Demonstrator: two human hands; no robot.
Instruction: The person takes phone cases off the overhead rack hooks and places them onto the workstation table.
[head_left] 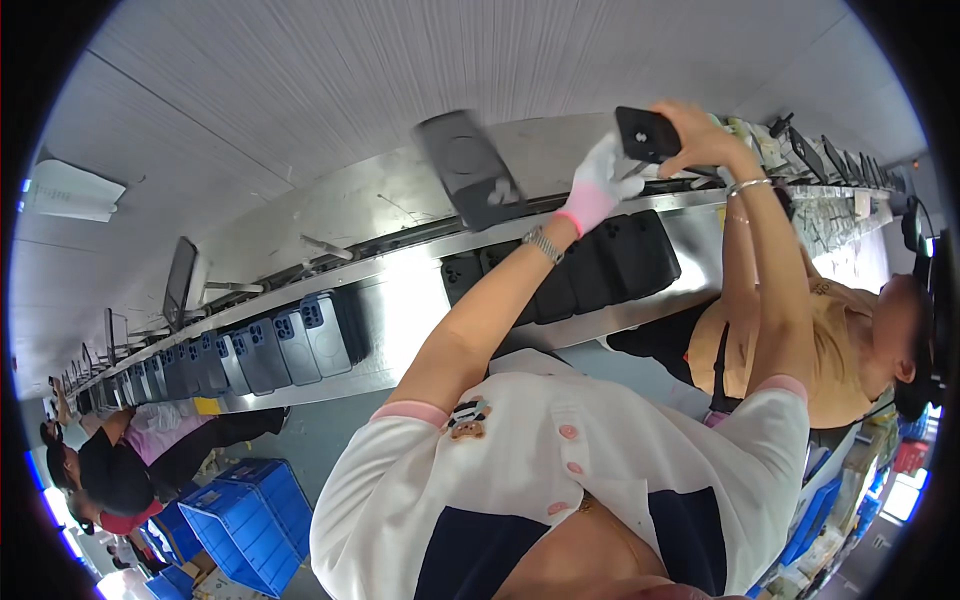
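A black phone case (647,136) is held up at the upper right in my right hand (700,137), whose bare fingers and thumb grip its right side. My left hand (598,187), in a white and pink glove, is close to the case's lower left edge, its thumb spread from the fingers; whether its fingertips touch the case is unclear. Left of that hand, a dark grey case (468,170) with a ring mark leans upright over the line. Below my left wrist, several black cases (610,262) stand in a row on the metal ledge (410,300).
More grey and blue phone cases (262,352) line the ledge to the left. Metal holder arms (327,247) stick out along the line, one carrying a dark panel (181,283). A co-worker (840,345) sits close on my right, another (125,460) farther left. Blue crates (250,520) stand lower left.
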